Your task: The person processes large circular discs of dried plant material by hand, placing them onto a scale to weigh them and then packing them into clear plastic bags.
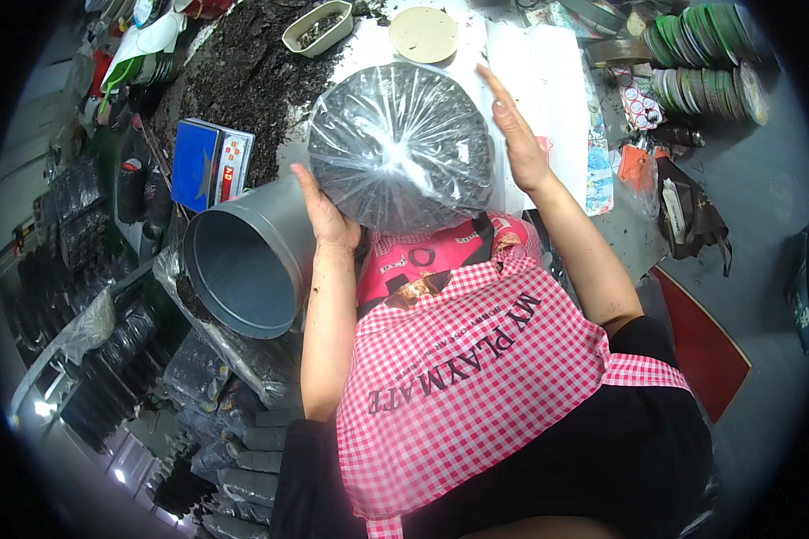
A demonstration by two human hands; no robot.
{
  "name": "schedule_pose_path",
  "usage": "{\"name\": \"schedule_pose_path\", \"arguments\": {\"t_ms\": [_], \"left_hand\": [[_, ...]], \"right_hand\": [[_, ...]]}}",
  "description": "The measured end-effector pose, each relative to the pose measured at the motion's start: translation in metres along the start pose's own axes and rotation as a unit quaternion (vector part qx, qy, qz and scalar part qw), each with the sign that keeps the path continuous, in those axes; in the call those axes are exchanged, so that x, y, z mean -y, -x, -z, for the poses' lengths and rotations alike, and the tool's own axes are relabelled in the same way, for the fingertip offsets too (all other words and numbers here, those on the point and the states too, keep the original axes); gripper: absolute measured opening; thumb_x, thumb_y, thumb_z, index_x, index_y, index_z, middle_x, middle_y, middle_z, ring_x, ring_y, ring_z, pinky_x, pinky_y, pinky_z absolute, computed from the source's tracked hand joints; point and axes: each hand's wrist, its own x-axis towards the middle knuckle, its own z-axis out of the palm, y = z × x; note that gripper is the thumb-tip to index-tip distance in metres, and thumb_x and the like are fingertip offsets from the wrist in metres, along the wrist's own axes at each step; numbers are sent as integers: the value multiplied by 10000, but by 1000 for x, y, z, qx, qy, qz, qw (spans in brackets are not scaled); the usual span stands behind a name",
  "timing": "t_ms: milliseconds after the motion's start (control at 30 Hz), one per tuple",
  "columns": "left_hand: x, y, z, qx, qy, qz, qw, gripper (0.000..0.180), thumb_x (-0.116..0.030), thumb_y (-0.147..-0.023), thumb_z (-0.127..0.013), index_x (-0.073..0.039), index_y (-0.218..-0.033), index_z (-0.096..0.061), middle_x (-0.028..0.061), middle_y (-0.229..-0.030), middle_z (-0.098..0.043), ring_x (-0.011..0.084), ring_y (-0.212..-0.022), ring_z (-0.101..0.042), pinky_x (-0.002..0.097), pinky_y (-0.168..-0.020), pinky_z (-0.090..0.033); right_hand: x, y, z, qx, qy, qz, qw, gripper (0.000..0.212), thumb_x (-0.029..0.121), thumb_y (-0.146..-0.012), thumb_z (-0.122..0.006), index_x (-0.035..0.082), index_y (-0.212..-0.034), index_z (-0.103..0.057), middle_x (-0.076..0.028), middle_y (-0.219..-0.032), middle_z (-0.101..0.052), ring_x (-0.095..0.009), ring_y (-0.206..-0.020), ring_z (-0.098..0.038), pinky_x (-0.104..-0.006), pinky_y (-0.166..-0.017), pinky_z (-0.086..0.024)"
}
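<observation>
A round clear plastic bag (400,148) packed with dark, soil-like material sits in front of me, its film gathered in pleats toward the shiny middle. My left hand (329,214) lies against its near left side. One outstretched digit shows there; the bag partly hides the rest. On the other side, my right hand (520,144) is held up beside the bag with its fingers straight. It grips nothing, and whether its palm touches the film I cannot tell. Left of my left hand, a wide grey metal tube (247,256) lies with its round mouth toward me.
Loose dark material (234,81) is heaped at the far left, near a blue scale (208,166). Behind the bag are a cream tub (319,29) and a round beige lid (423,36). Tape rolls (706,94) stand far right. Several dark wrapped packages (265,458) are stacked lower left.
</observation>
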Motion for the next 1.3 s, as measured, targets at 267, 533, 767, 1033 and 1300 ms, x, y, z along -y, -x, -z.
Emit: {"name": "schedule_pose_path", "arguments": {"t_ms": [267,533,767,1033,1300], "left_hand": [[2,25,0,19,1,3,1000,771,-634,-885,-509,-91,-1418,-382,88,-1391,-469,268,-1254,-455,449,-1081,-331],[3,26,11,-85,-458,-316,826,499,-303,-868,-692,-82,-1276,-508,139,-1312,-483,272,-1171,-486,393,-1014,-375],[-31,52,-45,145,-584,-367,710,209,-96,-762,-738,-62,-961,-684,79,-978,-643,243,-815,-659,325,-704,-535],[-41,59,-62,201,-692,-317,616,215,-57,-742,-650,-67,-956,-642,76,-963,-612,257,-787,-663,346,-672,-558],[-25,50,-56,115,-620,-324,705,160,10,-729,-609,-44,-880,-602,87,-934,-607,242,-719,-657,342,-613,-544]], "right_hand": [[-6,15,-25,-13,-143,38,989,550,416,-1017,-351,-27,-1334,-419,-136,-1356,-438,-227,-1299,-380,-322,-1102,-248],[0,35,-17,-55,135,76,986,425,201,-890,-621,42,-1272,-526,-143,-1283,-543,-294,-1231,-494,-382,-1037,-373],[67,32,-31,24,369,266,890,202,154,-679,-761,110,-871,-717,8,-946,-658,-223,-1001,-579,-367,-831,-471],[74,45,-49,70,476,288,828,166,199,-688,-685,76,-795,-650,-11,-768,-564,-180,-793,-557,-345,-700,-427],[61,42,-54,10,445,320,836,161,167,-684,-660,70,-807,-621,-1,-651,-495,-147,-596,-515,-287,-573,-371]]}}
